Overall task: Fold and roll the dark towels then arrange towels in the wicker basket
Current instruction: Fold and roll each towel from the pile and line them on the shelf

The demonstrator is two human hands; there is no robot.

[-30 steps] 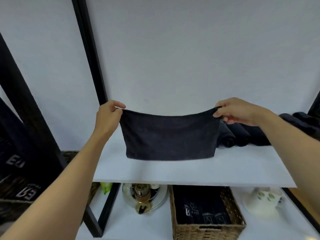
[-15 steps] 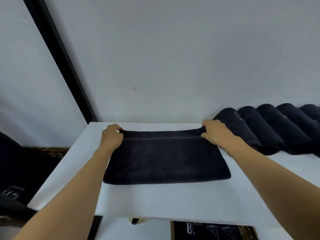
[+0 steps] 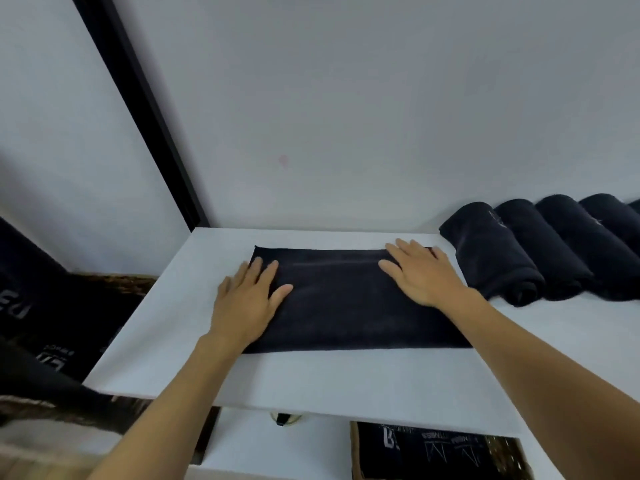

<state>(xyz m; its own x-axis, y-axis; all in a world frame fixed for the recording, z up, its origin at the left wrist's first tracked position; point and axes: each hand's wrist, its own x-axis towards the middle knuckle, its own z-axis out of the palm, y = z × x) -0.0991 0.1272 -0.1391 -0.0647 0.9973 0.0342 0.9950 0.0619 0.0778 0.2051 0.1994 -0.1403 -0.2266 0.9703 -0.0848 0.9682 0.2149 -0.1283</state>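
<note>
A folded dark towel [image 3: 341,299] lies flat on the white shelf [image 3: 311,382]. My left hand [image 3: 247,299] presses flat on its left end, fingers straight and spread. My right hand [image 3: 420,273] lies flat on its far right part, fingers straight. Several rolled dark towels [image 3: 540,247] sit side by side on the shelf to the right, the nearest one just beside my right hand. A wicker basket [image 3: 356,455] with dark towels inside stands on the lower shelf, partly hidden by the upper shelf.
A black frame post [image 3: 145,112] rises at the shelf's back left corner. Another wicker basket [image 3: 117,278] with dark printed towels sits left of the shelf. The wall stands close behind the shelf.
The towel was held up in the air, then laid on the shelf. Both hands have let go of its far corners and now lie flat on it.
</note>
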